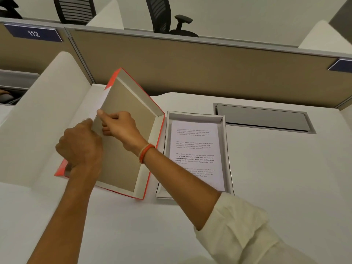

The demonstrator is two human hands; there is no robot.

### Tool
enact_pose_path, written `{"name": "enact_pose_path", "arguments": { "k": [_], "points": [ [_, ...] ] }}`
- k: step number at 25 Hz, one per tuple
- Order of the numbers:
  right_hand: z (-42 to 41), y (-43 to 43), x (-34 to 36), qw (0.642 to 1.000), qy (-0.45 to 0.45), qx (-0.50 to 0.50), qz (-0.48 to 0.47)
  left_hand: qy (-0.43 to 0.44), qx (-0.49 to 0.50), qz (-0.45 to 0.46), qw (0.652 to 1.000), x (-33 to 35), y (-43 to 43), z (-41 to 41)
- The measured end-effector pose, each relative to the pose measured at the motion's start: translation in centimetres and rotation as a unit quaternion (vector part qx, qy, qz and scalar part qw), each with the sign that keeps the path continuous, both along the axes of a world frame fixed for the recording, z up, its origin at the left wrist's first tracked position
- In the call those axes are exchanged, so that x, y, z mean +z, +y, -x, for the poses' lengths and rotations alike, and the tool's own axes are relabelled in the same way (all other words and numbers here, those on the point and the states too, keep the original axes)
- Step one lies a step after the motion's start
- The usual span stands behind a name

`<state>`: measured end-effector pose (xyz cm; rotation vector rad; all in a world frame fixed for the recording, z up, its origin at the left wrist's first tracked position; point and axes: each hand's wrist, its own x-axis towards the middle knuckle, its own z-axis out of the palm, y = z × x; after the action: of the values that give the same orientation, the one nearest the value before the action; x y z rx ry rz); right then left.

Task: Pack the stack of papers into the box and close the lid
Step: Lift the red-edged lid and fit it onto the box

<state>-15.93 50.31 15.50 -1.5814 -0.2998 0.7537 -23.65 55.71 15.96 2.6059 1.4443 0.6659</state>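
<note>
Both of my hands are on the lid (131, 115), a shallow rectangular tray of stiff card, orange-red on the outside with a matte grey-brown floor and pale inner walls. It is tilted up, its left long edge raised and its right edge down on the white bench (266, 168), just beside the box (227, 149). My left hand (82, 145) is curled around the raised left edge from outside, fingers closed on it. My right hand (119, 123), arm crossing in front of the box, pinches the same edge higher up, thumb and forefinger shut on the card, the other fingers folded against the lid's inner floor. An orange and cream band (145, 152) circles that wrist, and a creamy, crinkled sleeve (247, 231) is rolled up past the forearm.

The box is a plain white, straight-walled rectangle lying flat on the smooth bench. The stack of papers (196, 149) sits inside it, flat and squared, its top sheet white with blocks of small black print. A grey metal cable hatch (264, 118) is set into the bench beyond, under a tan fabric partition (190, 63)
</note>
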Motion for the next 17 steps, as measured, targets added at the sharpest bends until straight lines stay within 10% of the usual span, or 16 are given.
{"name": "enact_pose_path", "arguments": {
  "k": [9, 17],
  "points": [
    [-2.0, -1.7, 2.3, 0.998, 0.002, -0.055, 0.004, -0.011, -0.098, 0.019, 0.995, 3.7, -5.4, -0.1],
    [-4.0, -9.4, 3.8, 0.992, 0.077, -0.091, -0.032, -0.130, -0.174, 0.445, 0.869, 1.0, 0.5, -3.9]
  ]
}}
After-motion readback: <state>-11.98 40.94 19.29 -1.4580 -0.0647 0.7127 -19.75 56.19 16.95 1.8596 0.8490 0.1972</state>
